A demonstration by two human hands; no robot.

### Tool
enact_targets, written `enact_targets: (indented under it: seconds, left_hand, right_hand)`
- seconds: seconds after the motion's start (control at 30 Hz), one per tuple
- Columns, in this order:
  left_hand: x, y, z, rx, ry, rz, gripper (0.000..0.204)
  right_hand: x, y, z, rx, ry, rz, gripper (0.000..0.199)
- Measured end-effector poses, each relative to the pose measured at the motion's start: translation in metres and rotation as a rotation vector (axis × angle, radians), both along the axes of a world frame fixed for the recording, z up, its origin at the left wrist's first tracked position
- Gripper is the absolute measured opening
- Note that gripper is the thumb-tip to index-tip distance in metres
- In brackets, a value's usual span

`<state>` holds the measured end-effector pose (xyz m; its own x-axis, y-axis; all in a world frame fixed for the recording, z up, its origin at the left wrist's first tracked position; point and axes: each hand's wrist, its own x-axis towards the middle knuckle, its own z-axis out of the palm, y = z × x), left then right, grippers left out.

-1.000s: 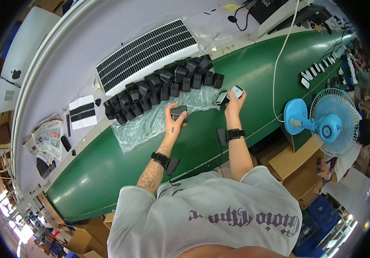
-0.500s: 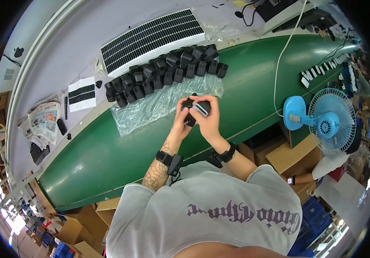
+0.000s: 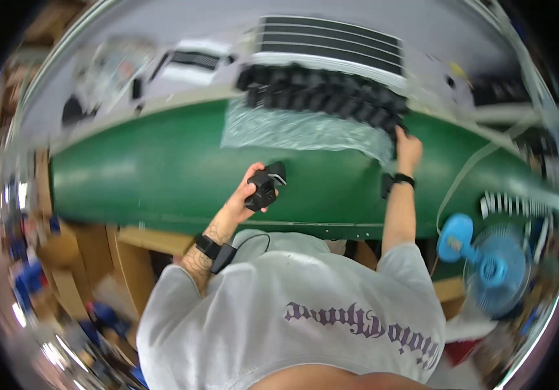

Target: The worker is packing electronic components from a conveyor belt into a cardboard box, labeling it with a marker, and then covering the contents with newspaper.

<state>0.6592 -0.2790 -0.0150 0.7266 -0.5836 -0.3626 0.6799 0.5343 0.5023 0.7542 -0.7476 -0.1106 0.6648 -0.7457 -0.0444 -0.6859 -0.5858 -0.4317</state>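
Observation:
My left hand (image 3: 245, 190) is closed round a black plastic device (image 3: 263, 192) above the green surface, in front of my body. A rounded part with a pale edge juts from its upper right. Further off to the right, my right hand (image 3: 409, 148) has its fingertips at the right end of a row of similar black devices (image 3: 318, 94). Its fingers seem closed on the end one, though motion blurs them. The devices lie massed in rows, partly on a clear plastic sheet (image 3: 305, 133).
Beyond the devices lies a white sheet of black strips (image 3: 331, 45), with a smaller sheet (image 3: 195, 62) to its left. A blue fan (image 3: 492, 270) stands at the right by a pale cable (image 3: 465, 179). Cardboard boxes (image 3: 87, 260) sit below the green belt-like surface (image 3: 143, 159).
My hands have parted. The left keeps the black device, while the right has let go and reached far right to the row. The view has turned, so the whole scene is shifted.

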Motion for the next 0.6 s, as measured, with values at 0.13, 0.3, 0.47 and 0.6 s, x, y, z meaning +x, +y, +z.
enact_targets:
  seconds: [0.13,0.3,0.47,0.6]
  left_hand:
    - [-0.072,0.081,0.010,-0.080,0.176,0.412,0.058]
    - [-0.171,0.149,0.048,-0.110,0.148,0.825,0.049]
    - [-0.279,0.187,0.064,-0.025,0.196,1.086,0.047]
    - [-0.350,0.201,0.069,-0.002,0.085,1.224,0.049]
  right_hand:
    - [-0.008,-0.003,-0.006,0.000,-0.031,0.008,0.069]
    - [-0.011,-0.018,-0.010,0.140,-0.114,0.082,0.064]
    - [0.016,-0.035,-0.011,-0.023,0.248,0.186,0.072]
    - [-0.015,-0.040,-0.015,0.098,-0.020,-0.003,0.062]
